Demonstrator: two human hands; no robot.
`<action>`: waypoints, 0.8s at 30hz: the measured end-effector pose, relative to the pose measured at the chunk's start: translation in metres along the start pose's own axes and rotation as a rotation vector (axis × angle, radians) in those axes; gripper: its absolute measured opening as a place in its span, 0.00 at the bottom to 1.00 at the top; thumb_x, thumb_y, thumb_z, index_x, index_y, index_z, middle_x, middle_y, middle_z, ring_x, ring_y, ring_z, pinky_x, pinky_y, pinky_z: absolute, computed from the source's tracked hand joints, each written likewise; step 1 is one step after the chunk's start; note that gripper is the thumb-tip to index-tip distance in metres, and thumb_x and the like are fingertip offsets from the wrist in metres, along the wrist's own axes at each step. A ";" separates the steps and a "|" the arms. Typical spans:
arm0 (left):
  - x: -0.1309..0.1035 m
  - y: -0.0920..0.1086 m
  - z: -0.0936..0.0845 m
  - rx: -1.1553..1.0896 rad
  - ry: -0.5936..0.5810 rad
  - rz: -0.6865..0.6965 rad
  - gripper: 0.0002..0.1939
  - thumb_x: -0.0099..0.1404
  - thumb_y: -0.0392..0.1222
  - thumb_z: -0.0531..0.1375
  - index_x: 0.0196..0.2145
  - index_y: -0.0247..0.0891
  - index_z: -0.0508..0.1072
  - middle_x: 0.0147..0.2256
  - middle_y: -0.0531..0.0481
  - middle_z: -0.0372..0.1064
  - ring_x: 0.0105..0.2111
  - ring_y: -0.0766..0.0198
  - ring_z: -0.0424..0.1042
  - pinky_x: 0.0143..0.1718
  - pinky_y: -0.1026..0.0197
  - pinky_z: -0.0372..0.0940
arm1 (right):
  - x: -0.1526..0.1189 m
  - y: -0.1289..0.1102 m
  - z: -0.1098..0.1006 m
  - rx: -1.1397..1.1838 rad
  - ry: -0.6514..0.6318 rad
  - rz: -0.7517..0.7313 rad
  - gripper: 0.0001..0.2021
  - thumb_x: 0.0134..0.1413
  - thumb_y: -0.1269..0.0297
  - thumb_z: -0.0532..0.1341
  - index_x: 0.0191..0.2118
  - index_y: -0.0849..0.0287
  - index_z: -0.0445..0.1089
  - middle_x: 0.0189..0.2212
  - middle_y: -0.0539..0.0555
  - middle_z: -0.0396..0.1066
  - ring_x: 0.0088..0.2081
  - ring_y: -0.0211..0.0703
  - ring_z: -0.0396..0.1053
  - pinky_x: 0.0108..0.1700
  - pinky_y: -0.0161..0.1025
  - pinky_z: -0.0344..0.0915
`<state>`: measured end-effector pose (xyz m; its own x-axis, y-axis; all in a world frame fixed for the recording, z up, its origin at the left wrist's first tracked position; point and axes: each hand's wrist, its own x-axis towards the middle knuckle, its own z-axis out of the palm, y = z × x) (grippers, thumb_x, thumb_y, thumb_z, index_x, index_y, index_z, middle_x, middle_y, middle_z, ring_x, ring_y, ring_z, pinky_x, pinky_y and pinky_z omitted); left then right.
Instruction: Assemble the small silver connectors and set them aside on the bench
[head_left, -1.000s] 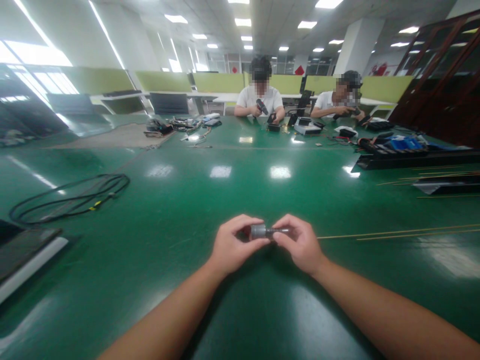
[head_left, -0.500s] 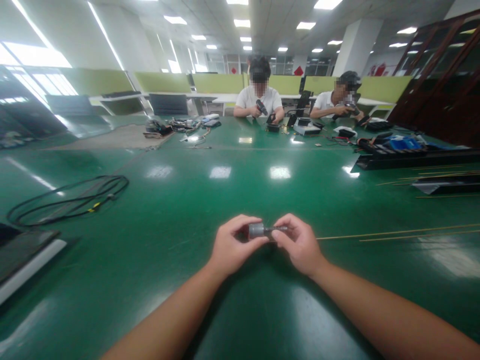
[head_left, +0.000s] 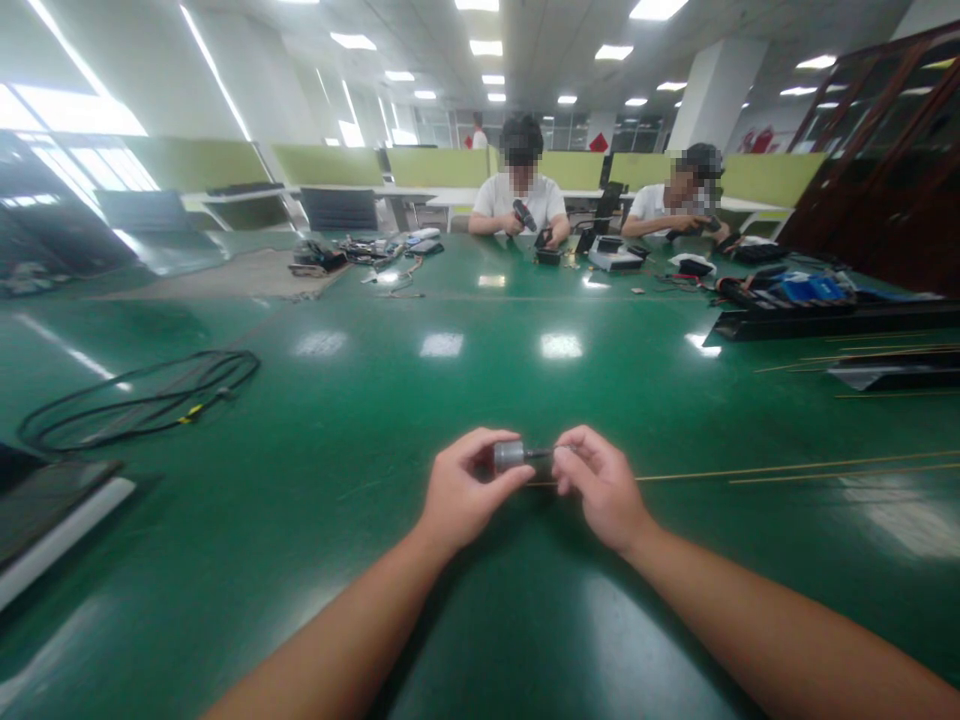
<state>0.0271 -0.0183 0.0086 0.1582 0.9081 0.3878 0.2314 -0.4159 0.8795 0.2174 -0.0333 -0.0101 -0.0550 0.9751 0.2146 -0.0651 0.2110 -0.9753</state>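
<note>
Near the middle of the table, my left hand [head_left: 461, 495] pinches a grey metal cylinder [head_left: 508, 456] between thumb and fingers. A thin dark rod [head_left: 538, 455] sticks out of the cylinder's right end, so the piece looks like a hole saw, though blur hides its details. My right hand [head_left: 602, 495] has its thumb and fingers closed on the far end of that rod, which they cover. Both hands are held just above the green tabletop [head_left: 405, 400], the cylinder lying level between them. Beside my right hand runs a thin yellow rod [head_left: 750, 472].
Coiled black cable [head_left: 142, 405] lies at left, above a dark flat panel [head_left: 52, 510]. At right are black channels [head_left: 817, 322] and blue items [head_left: 814, 287]. Across the table sit two people, one [head_left: 517, 205] holding a power drill [head_left: 523, 213], the other [head_left: 664, 212] with a dark tool.
My right fingers have slid slightly right along the rod and curled in more, baring more of it near the cylinder. My left hand keeps its grip. Another person shows in the far background.
</note>
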 end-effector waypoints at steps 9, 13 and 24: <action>0.002 0.002 -0.001 -0.110 0.043 -0.119 0.16 0.54 0.43 0.72 0.39 0.36 0.78 0.36 0.48 0.75 0.34 0.61 0.73 0.38 0.62 0.67 | 0.003 0.001 -0.002 0.059 0.105 -0.020 0.15 0.64 0.51 0.59 0.32 0.58 0.66 0.24 0.47 0.68 0.23 0.36 0.65 0.27 0.34 0.62; 0.004 -0.003 -0.002 -0.169 0.096 -0.201 0.16 0.54 0.45 0.71 0.38 0.34 0.77 0.34 0.48 0.75 0.31 0.64 0.72 0.35 0.64 0.65 | 0.003 0.001 -0.002 0.130 0.128 0.000 0.19 0.65 0.48 0.55 0.28 0.57 0.64 0.19 0.46 0.65 0.20 0.36 0.62 0.24 0.34 0.60; 0.014 -0.009 0.002 -0.633 0.237 -0.456 0.16 0.57 0.48 0.68 0.34 0.37 0.66 0.25 0.54 0.67 0.22 0.68 0.62 0.23 0.67 0.61 | 0.004 0.007 0.001 0.179 0.074 0.009 0.21 0.65 0.45 0.55 0.28 0.57 0.64 0.15 0.44 0.62 0.16 0.35 0.58 0.20 0.33 0.57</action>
<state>0.0292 -0.0020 0.0051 -0.0445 0.9972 -0.0599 -0.3738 0.0390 0.9267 0.2153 -0.0279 -0.0163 0.0168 0.9807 0.1947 -0.2415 0.1930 -0.9510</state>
